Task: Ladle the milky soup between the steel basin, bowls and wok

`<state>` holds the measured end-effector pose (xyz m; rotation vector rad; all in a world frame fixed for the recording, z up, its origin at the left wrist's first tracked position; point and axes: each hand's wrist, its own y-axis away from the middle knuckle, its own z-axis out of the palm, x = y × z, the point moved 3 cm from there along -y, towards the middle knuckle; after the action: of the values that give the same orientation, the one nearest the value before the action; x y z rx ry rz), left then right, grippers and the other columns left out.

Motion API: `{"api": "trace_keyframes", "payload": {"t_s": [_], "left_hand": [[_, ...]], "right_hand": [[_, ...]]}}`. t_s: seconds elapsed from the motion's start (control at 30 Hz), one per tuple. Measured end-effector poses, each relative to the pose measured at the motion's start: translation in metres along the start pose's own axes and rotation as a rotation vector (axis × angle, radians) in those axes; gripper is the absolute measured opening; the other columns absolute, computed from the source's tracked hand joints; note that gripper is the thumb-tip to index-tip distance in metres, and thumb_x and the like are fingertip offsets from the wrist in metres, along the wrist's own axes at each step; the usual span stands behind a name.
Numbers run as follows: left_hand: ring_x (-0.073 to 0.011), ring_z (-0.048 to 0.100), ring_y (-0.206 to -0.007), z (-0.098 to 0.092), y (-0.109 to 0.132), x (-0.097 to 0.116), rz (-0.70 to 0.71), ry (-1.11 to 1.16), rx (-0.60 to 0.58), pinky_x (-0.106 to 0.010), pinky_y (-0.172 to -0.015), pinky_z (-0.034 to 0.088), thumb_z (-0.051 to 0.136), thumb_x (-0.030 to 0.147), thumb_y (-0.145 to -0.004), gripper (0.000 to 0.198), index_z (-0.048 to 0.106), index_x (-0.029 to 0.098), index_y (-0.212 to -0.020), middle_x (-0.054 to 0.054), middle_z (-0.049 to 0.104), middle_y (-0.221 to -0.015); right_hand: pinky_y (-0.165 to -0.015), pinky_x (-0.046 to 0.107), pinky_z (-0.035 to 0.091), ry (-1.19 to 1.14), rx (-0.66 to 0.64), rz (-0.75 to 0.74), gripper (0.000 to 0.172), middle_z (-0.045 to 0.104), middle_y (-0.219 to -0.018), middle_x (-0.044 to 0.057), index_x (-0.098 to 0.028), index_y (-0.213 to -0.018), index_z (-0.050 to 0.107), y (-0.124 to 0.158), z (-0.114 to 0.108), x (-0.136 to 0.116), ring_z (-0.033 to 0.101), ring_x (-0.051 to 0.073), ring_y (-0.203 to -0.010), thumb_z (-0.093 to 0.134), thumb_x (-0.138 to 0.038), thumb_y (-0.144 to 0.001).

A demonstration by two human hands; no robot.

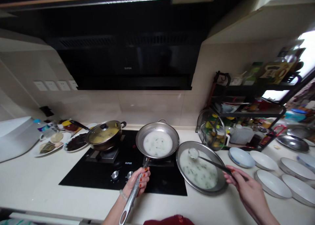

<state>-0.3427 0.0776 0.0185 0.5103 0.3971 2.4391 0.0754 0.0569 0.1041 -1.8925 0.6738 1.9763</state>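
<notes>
My left hand (139, 182) is wrapped round the long metal handle of a frying pan (141, 139), which sits over the right burner. White liquid with green bits (157, 143) fills the middle of the pan. In my right hand (243, 189) is the dark handle of a ladle (193, 153). The ladle's bowl is at the surface of more white, green-flecked liquid (199, 171) in a wide metal basin (180, 167) on the counter, right of the hob.
A lidded pot (104, 134) stands on the left burner of the black hob (93, 177). Plates of food (50, 144) are farther left. Several white bowls (273, 183) crowd the right counter below a black rack (251, 113). A glass lid (211, 130) leans against the rack.
</notes>
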Motion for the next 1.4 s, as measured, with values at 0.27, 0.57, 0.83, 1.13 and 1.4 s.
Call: {"api": "trace_keyframes", "payload": {"t_s": [0.27, 0.57, 0.83, 1.13, 1.4], "left_hand": [[0.0003, 0.031, -0.037, -0.001, -0.001, 0.001, -0.001, -0.067, -0.033, -0.009, -0.033, 0.018, 0.067, 0.018, -0.08, 0.017, 0.052, 0.013, -0.085, 0.01, 0.038, -0.057], [0.0005, 0.029, -0.036, 0.005, 0.001, 0.001, -0.007, -0.098, -0.029, -0.009, -0.034, 0.017, 0.066, 0.018, -0.08, 0.014, 0.053, 0.013, -0.083, 0.009, 0.036, -0.056], [0.0, 0.028, -0.036, 0.003, -0.004, 0.0, -0.011, -0.073, 0.002, -0.01, -0.032, 0.014, 0.063, 0.016, -0.08, 0.01, 0.054, 0.013, -0.079, 0.009, 0.036, -0.056], [-0.0009, 0.031, -0.036, 0.004, -0.004, -0.001, -0.028, -0.033, 0.007, -0.01, -0.032, 0.017, 0.061, 0.014, -0.082, 0.007, 0.056, 0.013, -0.077, 0.008, 0.038, -0.055], [-0.0008, 0.03, -0.037, 0.004, -0.003, 0.0, -0.038, -0.072, -0.015, -0.01, -0.034, 0.016, 0.063, 0.016, -0.081, 0.009, 0.054, 0.014, -0.08, 0.008, 0.037, -0.057]], "right_hand": [[-0.08, 0.036, 0.059, 0.462, -0.237, -0.647, 0.029, 0.076, -0.09, 0.01, -0.025, -0.087, 0.075, 0.02, -0.014, 0.043, 0.073, 0.029, -0.085, 0.069, -0.04, -0.063], [-0.068, 0.035, 0.055, 0.124, -0.163, -0.357, 0.036, 0.071, -0.073, 0.006, -0.022, -0.097, 0.072, 0.03, 0.075, -0.019, 0.064, 0.022, -0.061, 0.069, -0.04, -0.067], [-0.06, 0.029, 0.05, 0.081, -0.306, -0.243, 0.017, 0.067, -0.061, 0.001, -0.02, -0.084, 0.072, -0.001, 0.179, -0.004, 0.06, 0.018, -0.053, 0.06, -0.022, -0.072], [-0.052, 0.026, 0.053, -0.103, -0.219, -0.028, 0.003, 0.063, -0.049, 0.001, -0.019, -0.07, 0.064, -0.013, 0.213, 0.02, 0.063, 0.017, -0.048, 0.065, -0.021, -0.069], [-0.047, 0.022, 0.054, -0.247, -0.206, 0.077, 0.013, 0.065, -0.052, 0.004, -0.016, -0.067, 0.064, -0.011, 0.198, 0.014, 0.065, 0.017, -0.049, 0.075, -0.019, -0.061]]}}
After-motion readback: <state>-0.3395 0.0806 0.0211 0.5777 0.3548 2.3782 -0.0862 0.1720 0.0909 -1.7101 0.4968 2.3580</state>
